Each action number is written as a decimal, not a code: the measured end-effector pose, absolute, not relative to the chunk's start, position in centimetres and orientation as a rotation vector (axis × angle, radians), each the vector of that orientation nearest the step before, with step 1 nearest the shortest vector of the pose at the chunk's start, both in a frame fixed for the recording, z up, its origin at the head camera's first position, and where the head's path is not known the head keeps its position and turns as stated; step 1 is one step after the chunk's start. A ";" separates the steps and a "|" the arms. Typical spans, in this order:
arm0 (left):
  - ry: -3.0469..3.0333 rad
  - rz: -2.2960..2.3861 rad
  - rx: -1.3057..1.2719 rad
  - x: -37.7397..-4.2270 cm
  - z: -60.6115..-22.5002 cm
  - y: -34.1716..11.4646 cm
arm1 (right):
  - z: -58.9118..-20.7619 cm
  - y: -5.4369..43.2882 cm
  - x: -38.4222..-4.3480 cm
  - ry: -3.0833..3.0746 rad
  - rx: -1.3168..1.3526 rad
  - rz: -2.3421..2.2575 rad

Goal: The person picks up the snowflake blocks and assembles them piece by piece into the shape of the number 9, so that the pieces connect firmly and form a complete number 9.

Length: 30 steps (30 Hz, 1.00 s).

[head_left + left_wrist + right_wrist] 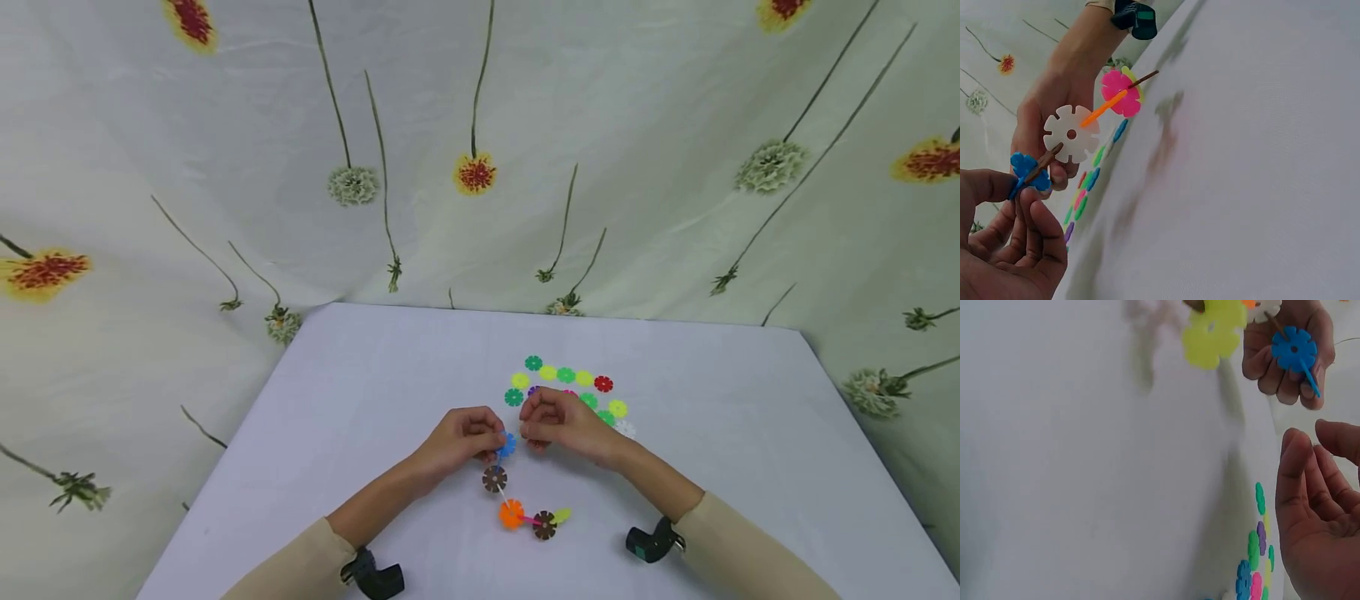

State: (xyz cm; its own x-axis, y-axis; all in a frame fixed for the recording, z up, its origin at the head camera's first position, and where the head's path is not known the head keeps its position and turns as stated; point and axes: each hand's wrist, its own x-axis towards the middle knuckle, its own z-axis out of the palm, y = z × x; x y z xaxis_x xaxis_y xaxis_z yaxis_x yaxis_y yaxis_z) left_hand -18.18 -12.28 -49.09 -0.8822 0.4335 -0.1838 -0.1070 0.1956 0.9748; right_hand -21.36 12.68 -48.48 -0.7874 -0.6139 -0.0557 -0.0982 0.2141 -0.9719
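Observation:
My left hand [467, 433] pinches the blue end of a chain of notched plastic discs between thumb and fingers. In the left wrist view this blue disc [1024, 167] joins an edge-on brown disc [1045, 164]. A white disc [1074, 145], an orange disc [1107, 109], a pink disc [1121, 94], another brown disc [1145, 79] and a yellow disc [1213, 334] follow. At the tip, a second blue disc [1310, 379] stands edge-on in the right wrist view. My right hand [566, 423] hovers beside it, fingers loosely bent, thumb apart, holding nothing visible.
Loose discs lie in rows on the white table [360, 367] beyond and under my right hand, among them a red disc [603, 383] and a green disc [533, 362]. A flower-printed cloth [420, 233] hangs behind. Each wrist wears a black camera [651, 542].

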 end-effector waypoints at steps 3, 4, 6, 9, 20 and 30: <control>2.058 1.732 0.270 -18.1 -49.1 -13.0 | -48.7 12.0 -22.9 2.234 -0.732 -1.504; 2.056 1.733 0.262 -18.1 -49.1 -13.2 | -48.7 11.8 -23.4 2.295 -0.754 -1.464; 2.050 1.735 0.250 -18.1 -49.2 -13.4 | -48.7 11.3 -24.3 2.406 -0.793 -1.373; 2.029 1.737 0.245 -18.1 -49.4 -13.6 | -48.6 10.8 -25.4 2.541 -0.823 -1.223; 2.000 1.747 0.269 -17.9 -49.5 -13.5 | -49.1 10.0 -27.1 2.694 -0.853 -0.943; 2.010 1.746 0.261 -17.8 -49.3 -13.8 | -49.3 9.6 -27.1 2.716 -0.900 -0.946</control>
State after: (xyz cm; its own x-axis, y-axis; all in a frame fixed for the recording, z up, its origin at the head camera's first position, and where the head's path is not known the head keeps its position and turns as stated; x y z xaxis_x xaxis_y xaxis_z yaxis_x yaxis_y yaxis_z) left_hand -17.83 -13.78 -49.27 -0.8753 0.4322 -0.2170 -0.1545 0.1753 0.9723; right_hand -27.10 9.58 -49.31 -0.8142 -0.5762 0.0716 -0.4959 0.6260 -0.6018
